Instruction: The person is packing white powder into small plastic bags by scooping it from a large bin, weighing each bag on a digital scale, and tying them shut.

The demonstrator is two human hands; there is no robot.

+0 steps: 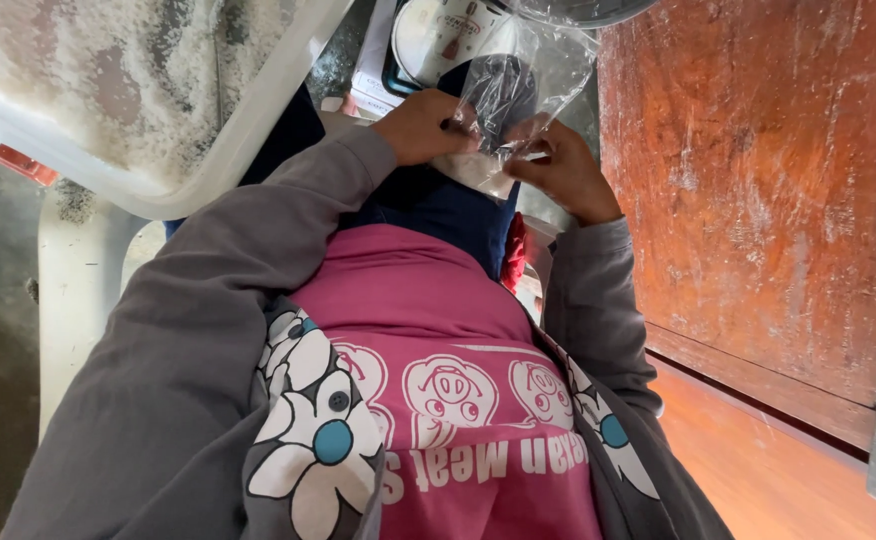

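Both of my hands hold a clear plastic bag (518,80) over my lap. My left hand (420,125) grips the bag's left edge near its mouth. My right hand (558,165) pinches the bag's lower right edge. Inside the bag sits a dark bluish-grey lump (506,95), and what it is I cannot tell. I wear a grey jacket with a flower print over a pink shirt (428,330). Dark blue cloth (448,205) covers my lap under the bag.
A white plastic table (108,80) with a mottled top stands at the upper left. A worn reddish wooden panel (758,180) fills the right side. A round white dial-faced object (438,35) lies beyond the bag. Grey concrete floor shows at the left.
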